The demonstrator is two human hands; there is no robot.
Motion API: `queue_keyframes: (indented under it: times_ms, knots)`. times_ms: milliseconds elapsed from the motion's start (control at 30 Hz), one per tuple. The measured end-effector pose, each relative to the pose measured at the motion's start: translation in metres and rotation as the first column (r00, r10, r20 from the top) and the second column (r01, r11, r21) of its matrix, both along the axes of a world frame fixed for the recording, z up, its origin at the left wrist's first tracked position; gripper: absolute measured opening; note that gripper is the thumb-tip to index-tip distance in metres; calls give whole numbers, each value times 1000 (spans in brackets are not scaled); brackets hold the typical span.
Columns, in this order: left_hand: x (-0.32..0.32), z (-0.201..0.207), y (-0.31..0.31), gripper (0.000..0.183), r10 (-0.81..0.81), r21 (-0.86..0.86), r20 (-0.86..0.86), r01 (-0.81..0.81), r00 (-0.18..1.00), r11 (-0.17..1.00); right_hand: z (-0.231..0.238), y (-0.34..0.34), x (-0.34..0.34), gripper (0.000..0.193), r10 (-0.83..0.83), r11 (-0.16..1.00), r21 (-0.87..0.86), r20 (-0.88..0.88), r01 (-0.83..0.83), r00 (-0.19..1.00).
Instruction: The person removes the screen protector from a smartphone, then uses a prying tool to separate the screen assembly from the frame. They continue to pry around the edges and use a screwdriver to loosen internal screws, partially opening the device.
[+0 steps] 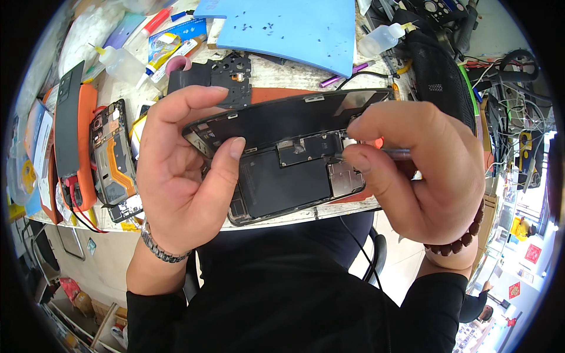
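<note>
An opened smartphone (288, 188) is tilted above the bench front, with its battery, metal-covered board and corner speaker exposed. Its lifted screen (259, 126) stands along the far long edge, inner side facing me. My left hand (188, 170) grips the left end, thumb on the screen's inner face and index finger curled behind it. At the right end, my right hand (426, 167) has thumb and index finger bent close to the inner parts. A slim tool with a grey shaft (398, 153) and an orange part lies within these fingers; its tip is hidden.
Beyond the phone lie a dark phone part (229, 76), a blue sheet (288, 26) with dark flecks and a purple pen-like tool (347, 75). Squeeze bottles (123, 66) stand at both sides. At left are another opened phone (113, 159) and an orange-black device (76, 135) with wires.
</note>
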State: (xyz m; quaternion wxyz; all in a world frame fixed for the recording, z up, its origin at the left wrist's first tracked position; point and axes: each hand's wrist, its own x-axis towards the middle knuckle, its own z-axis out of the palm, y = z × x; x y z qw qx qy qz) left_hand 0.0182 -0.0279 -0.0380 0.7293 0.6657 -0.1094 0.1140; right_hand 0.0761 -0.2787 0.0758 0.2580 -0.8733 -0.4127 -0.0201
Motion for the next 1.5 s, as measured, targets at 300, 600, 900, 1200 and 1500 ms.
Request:
queue_keyframes:
  times_ms: [300,600,900,1200,1500]
  knots:
    - [-2,1,-2,55,73,54,-38,-71,997,996,-5,-5,2,24,38,995,87,25,-40,999]
    - [-5,4,-4,57,123,76,-82,-117,989,990,-14,-12,2,29,74,988,131,74,-83,995]
    - [-7,7,-5,56,159,92,-149,-147,976,985,-7,-28,-13,33,97,964,244,37,-103,995]
    - [-8,12,-5,52,57,74,-84,-51,995,996,-9,-65,-17,19,-406,792,581,268,190,874]
    - [-7,9,-2,47,-12,97,-49,16,999,995,-63,-57,28,19,-362,897,304,90,321,928]
